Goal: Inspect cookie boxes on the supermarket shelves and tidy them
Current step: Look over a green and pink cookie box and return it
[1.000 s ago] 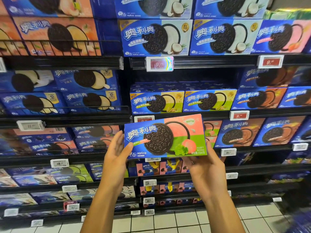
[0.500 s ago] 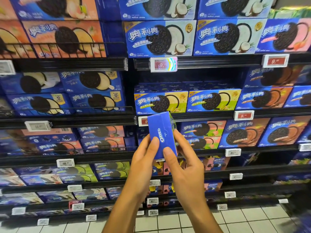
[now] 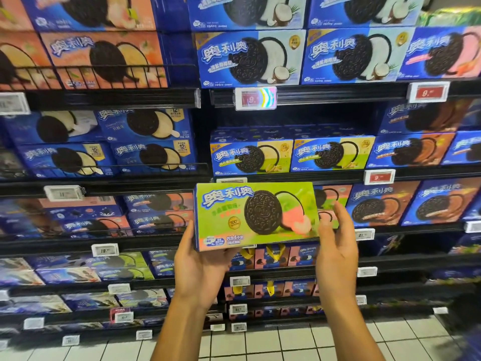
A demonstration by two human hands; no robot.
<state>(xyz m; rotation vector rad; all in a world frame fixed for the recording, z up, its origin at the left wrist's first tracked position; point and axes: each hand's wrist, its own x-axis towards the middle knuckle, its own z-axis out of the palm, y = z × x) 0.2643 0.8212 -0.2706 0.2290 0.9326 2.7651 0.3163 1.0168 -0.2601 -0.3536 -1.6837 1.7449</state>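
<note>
Box (image 3: pixel 256 213) turned since half a second ago from blue end panel to green face, held level before the middle shelf's front edge (image 3: pixel 286 178). Left hand (image 3: pixel 200 267) gripping lower left corner; right hand (image 3: pixel 335 246) loose-fingered, touching right end. Probably last face checked, reshelving next.

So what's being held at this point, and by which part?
A green cookie box, held flat-on before the shelves: left hand grips its lower-left corner from beneath, right hand steadies the right end.

"奥利奥" and "100" on green box (image 3: pixel 256 214); "12" on shelf tag (image 3: pixel 105 250).
</note>
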